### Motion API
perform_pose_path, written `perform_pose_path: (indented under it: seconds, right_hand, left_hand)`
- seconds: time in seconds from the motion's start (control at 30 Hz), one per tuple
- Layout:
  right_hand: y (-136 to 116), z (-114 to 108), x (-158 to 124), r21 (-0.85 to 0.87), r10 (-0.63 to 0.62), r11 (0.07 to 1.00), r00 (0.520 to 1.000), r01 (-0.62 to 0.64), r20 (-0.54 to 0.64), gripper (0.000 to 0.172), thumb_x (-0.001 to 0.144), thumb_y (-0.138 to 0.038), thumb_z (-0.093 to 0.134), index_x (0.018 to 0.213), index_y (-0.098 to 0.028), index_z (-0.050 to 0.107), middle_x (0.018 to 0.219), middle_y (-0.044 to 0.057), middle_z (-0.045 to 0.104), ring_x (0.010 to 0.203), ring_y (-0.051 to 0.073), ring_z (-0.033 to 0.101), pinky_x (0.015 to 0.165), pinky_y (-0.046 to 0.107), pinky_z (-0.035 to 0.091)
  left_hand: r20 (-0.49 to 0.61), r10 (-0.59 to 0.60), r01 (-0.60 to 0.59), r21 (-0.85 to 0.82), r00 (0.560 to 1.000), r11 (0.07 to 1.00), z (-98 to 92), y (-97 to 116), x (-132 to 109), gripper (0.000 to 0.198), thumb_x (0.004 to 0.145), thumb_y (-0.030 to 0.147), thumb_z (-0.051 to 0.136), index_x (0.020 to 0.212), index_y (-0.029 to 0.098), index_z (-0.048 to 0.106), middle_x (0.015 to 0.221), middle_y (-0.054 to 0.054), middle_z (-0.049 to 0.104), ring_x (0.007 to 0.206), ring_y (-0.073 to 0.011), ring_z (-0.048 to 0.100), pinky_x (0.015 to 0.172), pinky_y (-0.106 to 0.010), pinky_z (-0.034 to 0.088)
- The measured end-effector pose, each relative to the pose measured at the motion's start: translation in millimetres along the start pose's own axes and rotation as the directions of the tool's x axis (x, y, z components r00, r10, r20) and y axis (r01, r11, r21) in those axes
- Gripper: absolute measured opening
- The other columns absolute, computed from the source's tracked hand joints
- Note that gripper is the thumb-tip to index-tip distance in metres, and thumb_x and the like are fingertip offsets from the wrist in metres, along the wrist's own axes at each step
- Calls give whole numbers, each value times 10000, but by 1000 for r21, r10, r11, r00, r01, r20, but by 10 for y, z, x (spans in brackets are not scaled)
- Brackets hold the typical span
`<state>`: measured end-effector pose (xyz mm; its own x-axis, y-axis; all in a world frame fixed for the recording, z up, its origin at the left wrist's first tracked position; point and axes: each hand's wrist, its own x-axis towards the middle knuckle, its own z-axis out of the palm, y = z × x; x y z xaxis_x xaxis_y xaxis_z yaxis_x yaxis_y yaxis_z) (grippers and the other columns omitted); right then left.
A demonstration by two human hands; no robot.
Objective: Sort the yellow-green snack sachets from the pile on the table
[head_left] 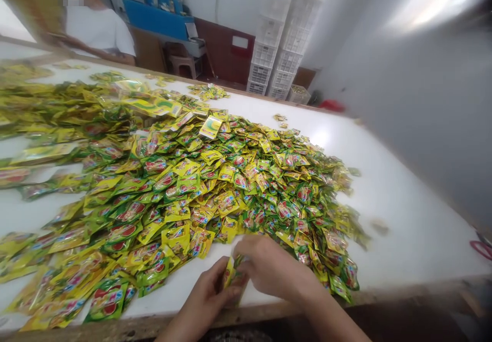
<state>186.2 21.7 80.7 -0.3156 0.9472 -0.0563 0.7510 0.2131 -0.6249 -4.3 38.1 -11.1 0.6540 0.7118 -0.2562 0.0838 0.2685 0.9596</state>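
Close to the front edge of the table, my left hand (211, 292) is closed around a small yellow packet (228, 274). My right hand (271, 267) bends over the same packet from the right, its fingers curled in at the packet's upper part. Those fingertips are partly hidden behind the knuckles. Just beyond both hands lies a large heap of small shiny yellow and green packets (226, 203), many printed with red fruit pictures. A few bigger green packets (105, 300) lie left of my left hand.
A white tabletop (384, 193) with a wooden rim carries the heap. Flat yellow cards (211, 126) lie on top of it. White crates (265, 55) are stacked beyond the far edge. A person in a white shirt (96, 29) is at the far left. Red scissor-like handles (480, 249) show at right.
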Motion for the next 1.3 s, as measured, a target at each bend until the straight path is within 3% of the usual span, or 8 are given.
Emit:
perform_pose_path:
  seconds: [0.13, 0.37, 0.53, 0.63, 0.77, 0.97, 1.17, 1.3]
  right_hand:
    - [26, -22, -6, 4, 30, 1000, 997, -30, -66, 389, 806, -30, 586, 1135, -236, 592, 989, 37, 674, 912, 198, 621, 775, 261, 451]
    - [199, 327, 46, 57, -60, 996, 972, 74, -228, 57, 800, -192, 746, 809, -244, 725, 1004, 40, 639, 1029, 225, 534, 920, 359, 419]
    - [168, 420, -94, 301, 14, 952, 973, 58, -231, 118, 840, -290, 709, 956, -269, 716, 1193, 61, 596, 1145, 242, 514, 956, 380, 429]
    - [269, 524, -137, 656, 332, 750, 906, -85, -261, 143, 867, -307, 640, 989, -237, 671, 935, 46, 656, 841, 183, 626, 694, 280, 508]
    - [341, 777, -141, 904, 466, 370, 885, -212, 17, 206, 758, -349, 714, 854, -182, 639, 555, -69, 510, 402, 71, 427, 389, 180, 352]
    - [210, 807, -53, 794, 390, 603, 896, -73, -214, 135, 764, -269, 724, 885, -230, 769, 676, -11, 571, 562, 108, 533, 431, 175, 414]
    - [317, 813, 40, 833, 417, 552, 878, -39, -235, 146, 779, -333, 738, 889, -254, 791, 758, 18, 605, 595, 133, 575, 475, 224, 523]
    - [318, 767, 20, 804, 366, 593, 905, -48, -216, 176, 830, -367, 692, 931, -262, 789, 803, 38, 639, 648, 153, 587, 488, 230, 525]
  left_hand:
    - [-9, -4, 3, -77, 1000, 997, 8, 3, 18, 284, 836, 423, 651, 1005, 196, 671, 951, -45, 688, 940, -244, 597, 847, -299, 470]
    - [-10, 19, -20, -94, 1000, 995, -45, -12, 35, 258, 832, 343, 672, 1049, 205, 664, 991, -40, 684, 986, -253, 589, 890, -324, 461]
    - [-32, 34, -37, -86, 999, 996, -37, 50, 4, 348, 829, 353, 673, 1154, 229, 659, 1092, -42, 698, 1028, -262, 589, 933, -336, 450]
    - [-81, -81, 68, -154, 993, 986, -30, 114, -59, 338, 874, 428, 601, 1142, 238, 678, 1140, -36, 695, 1079, -256, 580, 994, -350, 418]
    - [-63, -217, 187, -311, 974, 932, -38, 247, -119, 317, 895, 419, 556, 1072, 205, 708, 1063, -46, 709, 1031, -232, 595, 994, -349, 412]
    - [-188, -263, 191, -330, 946, 924, -54, 396, -73, 70, 715, 159, 615, 738, 172, 680, 686, 18, 629, 693, -147, 572, 639, -207, 432]
    - [-215, -176, 94, -346, 961, 934, -12, 319, -62, 309, 817, 339, 682, 1079, 179, 713, 1066, -78, 735, 1025, -242, 642, 933, -330, 469]
    - [-359, -112, 34, -218, 927, 975, -18, 218, -52, 335, 760, 369, 740, 1056, 213, 750, 1108, -68, 746, 1085, -285, 642, 985, -376, 472]
